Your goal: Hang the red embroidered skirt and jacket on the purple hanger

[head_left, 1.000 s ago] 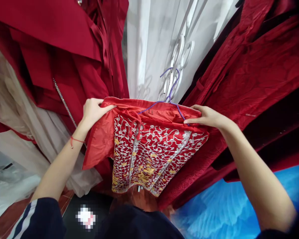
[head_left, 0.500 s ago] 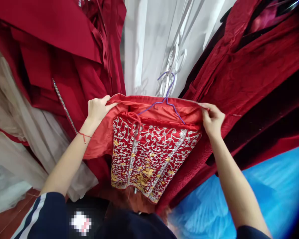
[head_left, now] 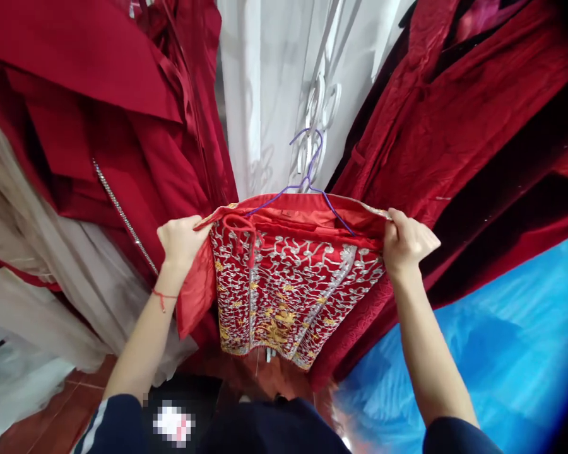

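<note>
A red embroidered skirt (head_left: 284, 296), worked in silver swirls with gold motifs in the middle, hangs from a thin purple wire hanger (head_left: 307, 180). My left hand (head_left: 182, 239) grips one side of its waistband, fingers closed around the cloth. On the opposite side my right hand (head_left: 404, 243) clutches the band too, so it is stretched wide between both fists. The plain red lining (head_left: 196, 293) shows behind the embroidered front and below my left hand. A red cord loop (head_left: 239, 224) dangles at the front near the left side. The hanger's hook stays above the band, by a white chain-like hanging strip (head_left: 319, 104).
Dark red dresses (head_left: 123, 94) hang close on the left, beside pale tulle (head_left: 71, 265). More red garments (head_left: 454, 113) crowd the right, above a bright blue gown (head_left: 492, 340). A white curtain (head_left: 260, 82) is behind. Reddish floor tiles (head_left: 57, 403) show below.
Both hands have moved down a little with the waistband and now grip it in fists. The band's left part has folded forward, and less lining shows behind the embroidered front.
</note>
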Tool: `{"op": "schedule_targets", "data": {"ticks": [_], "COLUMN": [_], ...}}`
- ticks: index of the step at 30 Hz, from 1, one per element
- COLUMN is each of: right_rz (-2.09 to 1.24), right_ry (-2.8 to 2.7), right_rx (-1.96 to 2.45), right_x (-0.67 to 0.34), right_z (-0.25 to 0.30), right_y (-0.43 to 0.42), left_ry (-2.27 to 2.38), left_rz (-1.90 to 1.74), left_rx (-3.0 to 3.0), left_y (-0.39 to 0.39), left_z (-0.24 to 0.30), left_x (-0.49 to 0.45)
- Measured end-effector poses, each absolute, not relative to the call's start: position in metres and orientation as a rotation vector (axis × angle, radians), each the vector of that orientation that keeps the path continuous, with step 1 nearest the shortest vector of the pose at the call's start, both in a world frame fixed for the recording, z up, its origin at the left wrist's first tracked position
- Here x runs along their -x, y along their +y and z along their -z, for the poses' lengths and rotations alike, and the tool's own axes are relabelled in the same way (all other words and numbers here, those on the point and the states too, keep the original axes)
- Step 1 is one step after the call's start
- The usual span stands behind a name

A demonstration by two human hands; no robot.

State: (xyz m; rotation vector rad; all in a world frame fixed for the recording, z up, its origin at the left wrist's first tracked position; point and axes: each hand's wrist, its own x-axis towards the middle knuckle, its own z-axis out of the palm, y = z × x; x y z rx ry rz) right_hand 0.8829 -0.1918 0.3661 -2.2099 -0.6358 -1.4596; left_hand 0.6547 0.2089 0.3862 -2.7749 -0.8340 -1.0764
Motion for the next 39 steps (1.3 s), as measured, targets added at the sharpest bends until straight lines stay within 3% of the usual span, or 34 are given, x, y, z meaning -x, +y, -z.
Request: {"op": "schedule_targets", "data": {"ticks": [6,12,15,18,23,28,32,39], "right_rz": [1.303,1.359,1.451,1.316,0.984,1.095,1.226,0.726], "right_ry": [-0.719,-0.665,-0.575,-0.545,-0.517,-0.475,-0.338,-0.631], "right_rx": [2.328,2.293,2.221,2.184,2.162,2.176,2.212,2.129], "right_x": [-0.840,-0.822,-0.822,-0.822,-0.806,-0.792,-0.792,-0.785], "right_z": [-0.381,-0.387,-0.390,-0.392,-0.389,-0.383,-0.385,-0.404], "right_y": [-0.198,-0.202,-0.204,-0.207,-0.216,-0.207,-0.196,-0.207], "left_ry": [-0.722,-0.117,0.170,-0.059,0.320,0.200,0.382,0.430], "left_rz": [1.279,1.013,1.161,1.593,0.969,1.192,1.054,1.146], "left_rx": [2.868,3.198,3.234,3.022,3.189,3.128,3.201,3.266], "left_y": [0.140,0.072,0.092,0.140,0.203,0.213,0.215,0.217], "left_z": [-0.367,-0.361,-0.379,-0.391,-0.369,-0.351,-0.348,-0.343], "left_x": [-0.648,-0.643,-0.656,-0.689,-0.747,-0.777,-0.799,-0.823]}}
